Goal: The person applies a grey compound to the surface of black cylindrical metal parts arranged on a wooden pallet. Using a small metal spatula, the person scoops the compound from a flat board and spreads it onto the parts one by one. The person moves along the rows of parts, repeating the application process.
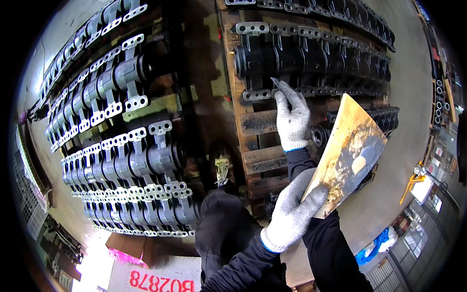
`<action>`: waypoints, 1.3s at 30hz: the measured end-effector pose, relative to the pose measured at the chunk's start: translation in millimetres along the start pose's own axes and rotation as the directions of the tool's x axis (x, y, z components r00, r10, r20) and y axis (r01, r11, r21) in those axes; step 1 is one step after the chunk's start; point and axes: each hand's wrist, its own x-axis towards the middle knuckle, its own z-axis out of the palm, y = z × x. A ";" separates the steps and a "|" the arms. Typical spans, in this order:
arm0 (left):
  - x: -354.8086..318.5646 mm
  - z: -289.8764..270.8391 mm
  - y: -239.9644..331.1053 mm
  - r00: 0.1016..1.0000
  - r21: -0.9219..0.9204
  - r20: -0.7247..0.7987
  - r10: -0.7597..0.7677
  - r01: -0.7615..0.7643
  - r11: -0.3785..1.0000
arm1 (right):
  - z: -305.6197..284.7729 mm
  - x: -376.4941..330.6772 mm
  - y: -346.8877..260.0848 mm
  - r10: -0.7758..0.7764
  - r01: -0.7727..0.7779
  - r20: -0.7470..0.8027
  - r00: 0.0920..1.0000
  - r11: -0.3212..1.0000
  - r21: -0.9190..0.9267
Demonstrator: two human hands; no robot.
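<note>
My left hand (296,207), in a grey knit glove, is closed on the lower edge of a tan board (348,141), its thumb on the face. The board is tilted and smeared with dark and brown residue, with a grey paste patch (372,150) and a paler lump on it. My gloved right hand (293,117) reaches past the board, its fingers pinching a small grey flat blade (275,82). The blade's tip is at a mounting lug of a black ribbed cylindrical part (311,58). The board hides part of my right arm.
Several similar black parts (131,163) with drilled lugs lie in rows at left. A wooden pallet (265,121) bears the right-hand rows. My shoe (223,168) stands in the gap between. A cardboard box (127,248) with pink wrapping is at lower left; a yellow-framed stand (416,182) is far right.
</note>
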 end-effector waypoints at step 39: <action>-9.8 -11.3 24.8 1.000 0.062 -0.011 0.025 -0.024 0.998 | 19.4 37.7 -14.7 -0.201 0.241 0.135 0.970 0.862 -0.446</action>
